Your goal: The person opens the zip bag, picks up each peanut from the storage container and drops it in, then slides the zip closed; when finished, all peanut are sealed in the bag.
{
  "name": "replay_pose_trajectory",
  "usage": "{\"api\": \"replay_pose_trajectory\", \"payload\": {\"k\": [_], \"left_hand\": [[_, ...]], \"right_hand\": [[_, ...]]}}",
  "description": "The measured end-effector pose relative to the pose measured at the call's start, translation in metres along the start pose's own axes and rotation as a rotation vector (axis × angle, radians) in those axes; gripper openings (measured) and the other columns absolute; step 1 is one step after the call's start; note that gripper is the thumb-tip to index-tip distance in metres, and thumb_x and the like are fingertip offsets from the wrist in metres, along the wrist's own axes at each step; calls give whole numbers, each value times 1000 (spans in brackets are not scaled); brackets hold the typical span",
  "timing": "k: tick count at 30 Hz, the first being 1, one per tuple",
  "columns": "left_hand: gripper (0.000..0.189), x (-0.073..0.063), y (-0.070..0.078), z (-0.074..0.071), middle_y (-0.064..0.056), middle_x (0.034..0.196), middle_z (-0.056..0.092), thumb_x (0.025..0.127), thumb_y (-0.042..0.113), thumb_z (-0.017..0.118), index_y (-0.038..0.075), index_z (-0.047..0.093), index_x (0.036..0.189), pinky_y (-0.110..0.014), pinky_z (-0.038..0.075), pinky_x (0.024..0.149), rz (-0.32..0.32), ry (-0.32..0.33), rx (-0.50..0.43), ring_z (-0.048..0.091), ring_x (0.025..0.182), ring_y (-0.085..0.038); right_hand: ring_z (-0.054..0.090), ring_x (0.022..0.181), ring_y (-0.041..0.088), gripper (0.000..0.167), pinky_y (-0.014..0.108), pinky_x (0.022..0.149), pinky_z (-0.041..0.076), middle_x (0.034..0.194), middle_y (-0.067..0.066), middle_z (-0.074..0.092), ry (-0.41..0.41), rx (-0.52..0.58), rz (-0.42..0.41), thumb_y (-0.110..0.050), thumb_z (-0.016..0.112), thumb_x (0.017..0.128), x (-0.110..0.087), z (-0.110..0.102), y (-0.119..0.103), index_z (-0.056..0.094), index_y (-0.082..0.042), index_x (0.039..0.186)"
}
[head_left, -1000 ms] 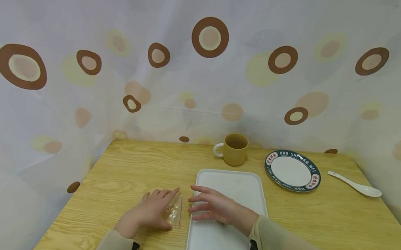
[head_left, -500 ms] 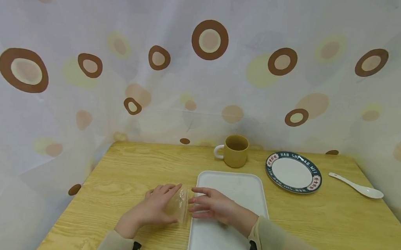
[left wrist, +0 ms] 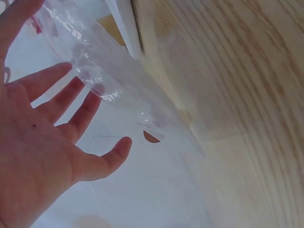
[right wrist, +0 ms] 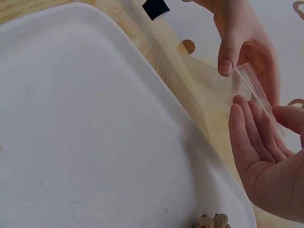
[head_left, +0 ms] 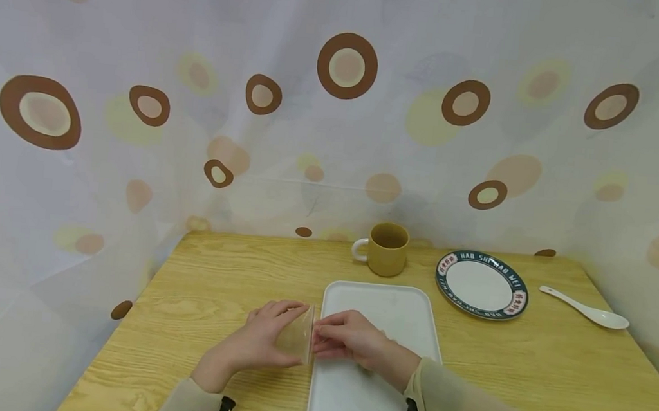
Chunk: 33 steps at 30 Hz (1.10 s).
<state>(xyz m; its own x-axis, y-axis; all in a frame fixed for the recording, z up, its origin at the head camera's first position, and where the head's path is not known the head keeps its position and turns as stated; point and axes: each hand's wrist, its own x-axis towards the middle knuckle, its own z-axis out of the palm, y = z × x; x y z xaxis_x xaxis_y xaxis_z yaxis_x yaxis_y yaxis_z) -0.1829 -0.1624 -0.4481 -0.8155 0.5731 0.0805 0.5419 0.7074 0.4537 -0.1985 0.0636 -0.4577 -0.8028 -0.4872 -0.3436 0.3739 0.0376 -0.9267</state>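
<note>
A clear plastic zip bag (head_left: 297, 337) hangs between the hands, beside the left edge of the white tray (head_left: 380, 300). My left hand (head_left: 261, 335) holds it from the left, thumb at the near end and fingers at the far end. Its transparent film (left wrist: 102, 83) lies against the fingertips in the left wrist view. From the right, my right hand (head_left: 350, 341) pinches the bag's zip edge between thumb and fingers. The right wrist view shows that zip strip (right wrist: 254, 85) close up. Brown peanuts in their shells (right wrist: 212, 221) lie on the tray, mostly hidden from the head view by my right hand.
A mustard mug (head_left: 387, 252) with a white handle stands behind the tray. To its right are a blue-rimmed plate (head_left: 480, 283) and a white spoon (head_left: 585, 308). All stand on a wooden table (head_left: 220, 268), with a patterned curtain (head_left: 276, 143) behind.
My left hand has lifted the bag and brought it right towards my right hand. The right hand's fingers, apart from the bag earlier, have closed on its zip edge.
</note>
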Motion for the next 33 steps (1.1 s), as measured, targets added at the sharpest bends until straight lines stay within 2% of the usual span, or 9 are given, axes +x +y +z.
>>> {"api": "replay_pose_trajectory", "payload": {"k": [6, 9, 12, 14, 18, 22, 28, 33], "left_hand": [[84, 3, 2, -2, -7, 147, 47, 76, 38, 84, 14, 47, 147, -65, 34, 100, 12, -12, -9, 44, 134, -32], [86, 4, 4, -4, -8, 148, 46, 75, 41, 84, 13, 46, 147, -69, 34, 99, 12, -24, -45, 43, 135, -33], [84, 6, 6, -5, -10, 149, 46, 78, 48, 81, 14, 46, 147, -69, 35, 102, -18, -38, -98, 42, 137, -34], [77, 8, 8, -6, -11, 148, 48, 83, 51, 75, 11, 48, 144, -65, 36, 105, -53, -43, -144, 45, 135, -35], [54, 13, 11, -4, -12, 139, 56, 93, 49, 63, 8, 55, 127, -51, 44, 103, -93, -25, -195, 54, 126, -31], [35, 15, 14, -2, -17, 135, 58, 95, 42, 63, 9, 56, 106, -49, 47, 99, -95, 15, -198, 56, 124, -32], [32, 16, 21, 1, -20, 145, 51, 92, 42, 67, 13, 55, 89, -54, 43, 105, -139, 55, -184, 49, 133, -40], [27, 18, 24, 4, -20, 141, 54, 91, 35, 69, 17, 54, 79, -54, 45, 104, -112, 76, -183, 52, 130, -41]], "right_hand": [[73, 73, 15, 29, 35, 73, 60, 82, 6, 74, 43, -18, 8, -12, 62, 96, 0, -1, -1, 66, 11, 114], [72, 70, 13, 28, 35, 72, 61, 79, 4, 73, 57, -26, 12, -12, 62, 96, 0, -2, -2, 66, 10, 112], [71, 69, 12, 29, 34, 70, 61, 77, 3, 72, 57, -33, 10, -13, 62, 96, -1, -2, -2, 66, 11, 112], [71, 69, 12, 30, 33, 70, 60, 77, 3, 72, 52, -33, 10, -14, 62, 96, -1, -1, -1, 66, 11, 112], [72, 71, 13, 27, 34, 71, 60, 79, 5, 74, 38, -18, -2, -14, 63, 96, -1, -1, 0, 68, 9, 108], [73, 74, 15, 23, 35, 73, 60, 82, 8, 75, 32, 8, -18, -14, 63, 96, -2, 0, 0, 70, 7, 104], [74, 78, 16, 25, 34, 75, 60, 83, 7, 75, 26, 39, -31, -11, 59, 97, -2, 4, 0, 67, 9, 110], [72, 75, 12, 26, 32, 74, 60, 80, 4, 73, 42, 50, -26, -10, 59, 97, -2, 4, 1, 67, 10, 112]]}}
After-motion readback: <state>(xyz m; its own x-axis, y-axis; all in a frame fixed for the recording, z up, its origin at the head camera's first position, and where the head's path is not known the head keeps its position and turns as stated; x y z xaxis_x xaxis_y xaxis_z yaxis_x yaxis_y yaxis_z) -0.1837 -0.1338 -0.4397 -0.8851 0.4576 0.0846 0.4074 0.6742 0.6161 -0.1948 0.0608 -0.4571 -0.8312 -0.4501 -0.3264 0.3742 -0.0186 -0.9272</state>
